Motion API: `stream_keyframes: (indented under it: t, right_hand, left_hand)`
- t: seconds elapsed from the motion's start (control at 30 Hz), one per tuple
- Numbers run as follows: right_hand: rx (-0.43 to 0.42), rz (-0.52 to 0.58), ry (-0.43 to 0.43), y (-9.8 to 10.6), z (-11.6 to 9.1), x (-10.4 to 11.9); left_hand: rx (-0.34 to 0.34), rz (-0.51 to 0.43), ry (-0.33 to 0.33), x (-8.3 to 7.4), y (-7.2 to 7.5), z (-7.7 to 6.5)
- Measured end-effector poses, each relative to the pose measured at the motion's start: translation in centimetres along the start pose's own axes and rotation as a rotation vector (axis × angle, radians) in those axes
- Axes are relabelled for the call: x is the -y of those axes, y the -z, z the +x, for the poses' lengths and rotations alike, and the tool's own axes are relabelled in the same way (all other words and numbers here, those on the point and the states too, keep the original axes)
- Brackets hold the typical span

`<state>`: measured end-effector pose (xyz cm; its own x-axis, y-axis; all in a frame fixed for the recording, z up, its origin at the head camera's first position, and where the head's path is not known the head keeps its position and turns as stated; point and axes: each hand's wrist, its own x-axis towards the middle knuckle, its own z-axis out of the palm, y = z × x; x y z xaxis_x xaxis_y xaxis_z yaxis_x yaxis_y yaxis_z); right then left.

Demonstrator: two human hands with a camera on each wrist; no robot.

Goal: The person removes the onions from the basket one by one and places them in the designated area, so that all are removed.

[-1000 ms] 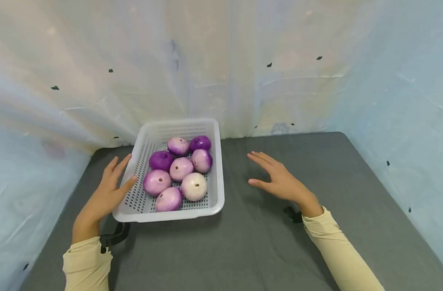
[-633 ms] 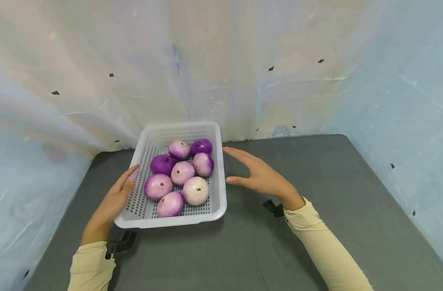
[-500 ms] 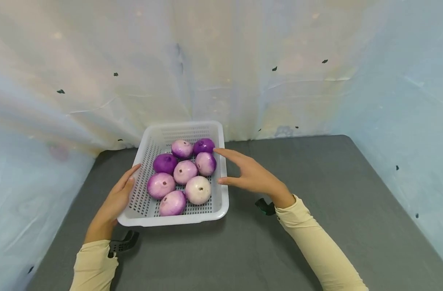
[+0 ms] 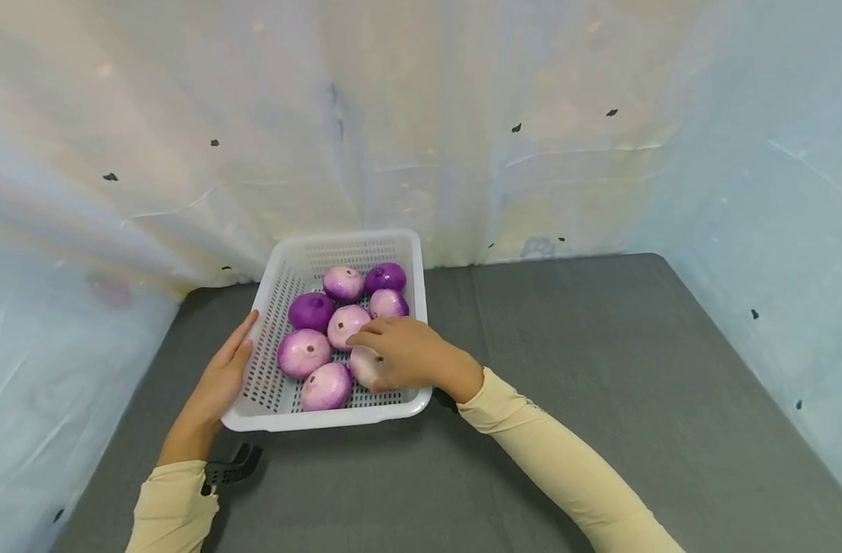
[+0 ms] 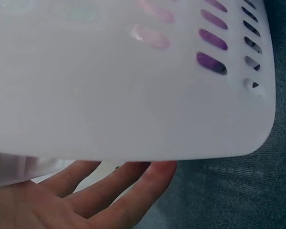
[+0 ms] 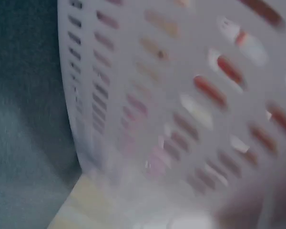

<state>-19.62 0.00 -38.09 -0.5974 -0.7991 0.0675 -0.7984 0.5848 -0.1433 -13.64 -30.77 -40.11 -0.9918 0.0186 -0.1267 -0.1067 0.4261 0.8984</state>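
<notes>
A white perforated plastic basket (image 4: 323,420) holds several red onions, some deep purple, some pale pink. My right hand (image 4: 410,353) reaches over its right rim and grips a pale onion (image 4: 366,367) near the front, fingers curved over the top and thumb on the near side. Beside that onion lie a pinkish onion (image 4: 326,386) and a pink one (image 4: 346,326). My left hand (image 4: 217,384) rests against the basket's left side, its fingers extended. In the left wrist view, fingers (image 5: 128,195) reach to the basket's edge, their tips hidden behind it. Through the slots in the right wrist view, blurred reddish patches show.
The basket stands at the back left of a dark grey cloth-covered table (image 4: 601,369). Pale plastic sheeting (image 4: 462,153) rises behind it and at both sides. A black wrist strap (image 4: 233,465) hangs under the left forearm.
My right hand has come in from the right, over the basket's rim, and closed round the pale onion. The left hand has settled against the basket's left side. The onions have stayed in place.
</notes>
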Motion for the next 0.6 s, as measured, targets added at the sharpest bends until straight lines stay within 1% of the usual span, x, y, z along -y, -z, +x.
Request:
stream_keyframes:
  t: [0.1,0.2,0.33,0.6]
  right_hand:
    - [-0.006,-0.134,-0.005,0.0,0.0,0.7]
    - [-0.017,-0.202,-0.029,-0.2,-0.1,0.9]
    - [-0.007,-0.218,-0.053,-0.5,0.1,1.0]
    - [0.051,-0.233,-0.065,-0.4,0.2,1.3]
  left_hand:
    - [0.002,-0.015,0.013,0.0,-0.1,0.0]
    - [0.004,-0.018,0.007,0.0,-0.1,0.0]
    - [0.006,-0.012,-0.012,0.0,0.0,-0.1]
    - [0.018,-0.019,0.004,-0.1,0.2,-0.2]
